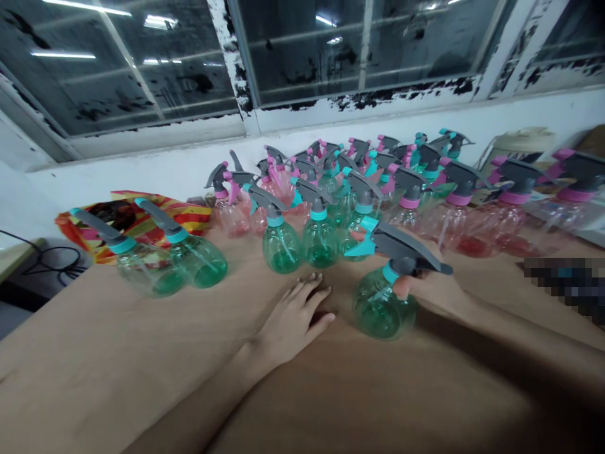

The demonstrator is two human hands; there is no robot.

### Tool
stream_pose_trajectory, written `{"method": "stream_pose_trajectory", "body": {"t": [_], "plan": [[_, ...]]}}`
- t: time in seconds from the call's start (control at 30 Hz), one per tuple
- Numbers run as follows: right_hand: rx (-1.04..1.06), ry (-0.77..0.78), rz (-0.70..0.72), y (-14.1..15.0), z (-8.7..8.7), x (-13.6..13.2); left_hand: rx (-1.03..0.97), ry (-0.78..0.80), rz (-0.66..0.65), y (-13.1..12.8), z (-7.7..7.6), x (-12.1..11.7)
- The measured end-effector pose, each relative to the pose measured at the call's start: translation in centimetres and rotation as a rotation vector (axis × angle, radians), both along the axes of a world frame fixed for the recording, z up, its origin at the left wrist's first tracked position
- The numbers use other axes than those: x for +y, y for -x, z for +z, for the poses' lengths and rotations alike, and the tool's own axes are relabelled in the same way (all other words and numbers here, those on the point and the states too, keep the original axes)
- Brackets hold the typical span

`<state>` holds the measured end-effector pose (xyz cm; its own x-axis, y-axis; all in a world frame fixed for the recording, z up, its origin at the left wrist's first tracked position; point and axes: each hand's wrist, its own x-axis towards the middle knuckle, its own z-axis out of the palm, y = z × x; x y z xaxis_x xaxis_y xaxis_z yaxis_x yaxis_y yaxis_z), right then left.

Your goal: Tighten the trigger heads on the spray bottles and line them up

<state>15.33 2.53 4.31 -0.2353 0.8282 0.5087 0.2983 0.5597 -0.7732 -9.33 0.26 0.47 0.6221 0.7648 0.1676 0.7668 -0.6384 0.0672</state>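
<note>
My right hand (432, 289) grips a green spray bottle (382, 312) by its neck, below a grey head with a turquoise nozzle. The bottle is slightly tilted; whether its base touches the table I cannot tell. Flat on the wooden table (155, 372), my left hand (293, 321) lies with its fingers spread, holding nothing. Just beyond its fingertips stand two green spray bottles, the nearer-right one (320, 243) and its neighbour (282, 247). A third green bottle (354, 234) is partly hidden behind the held one.
Two more green bottles (198, 258) stand at the left, before a red-and-yellow bag (189, 211). Several pink spray bottles (449, 221) crowd the back and right. A beige jug (520, 144) stands at the back right, under the window (368, 50). Black cables (61, 268) hang at the left.
</note>
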Motion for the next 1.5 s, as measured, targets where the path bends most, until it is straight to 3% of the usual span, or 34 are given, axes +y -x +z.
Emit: {"method": "stream_pose_trajectory", "body": {"t": [0.23, 0.43, 0.53, 0.67, 0.83, 1.13, 1.3, 1.5], "plan": [[-0.188, -0.016, -0.038, -1.3, 0.5, -2.0, -0.005, -0.002, -0.007, 0.0, -0.1, 0.1], [-0.353, 0.036, -0.214, -2.6, -1.2, -4.5, -0.013, -0.003, -0.013, 0.2, -0.2, -0.2], [-0.397, 0.063, -0.255, -2.7, -2.1, -5.0, 0.006, -0.002, 0.009, 1.0, -0.1, -0.9], [-0.405, 0.076, -0.253, -1.5, -1.9, -5.2, 0.024, -0.016, 0.048, 3.3, 0.0, -2.5], [-0.436, 0.039, -0.207, 2.2, -1.1, -4.9, 0.02, -0.009, 0.128, 7.3, -0.1, -5.2], [-0.359, -0.11, -0.061, 13.1, -0.7, -2.0, -0.031, -0.021, 0.229, 13.7, -0.7, -9.7], [-0.477, -0.169, -0.162, 17.7, 0.0, 0.1, -0.074, -0.007, 0.257, 15.1, -1.1, -10.7], [-0.611, -0.146, -0.249, 20.1, 0.9, 2.0, -0.087, -0.014, 0.265, 15.2, -1.4, -10.8]]}}
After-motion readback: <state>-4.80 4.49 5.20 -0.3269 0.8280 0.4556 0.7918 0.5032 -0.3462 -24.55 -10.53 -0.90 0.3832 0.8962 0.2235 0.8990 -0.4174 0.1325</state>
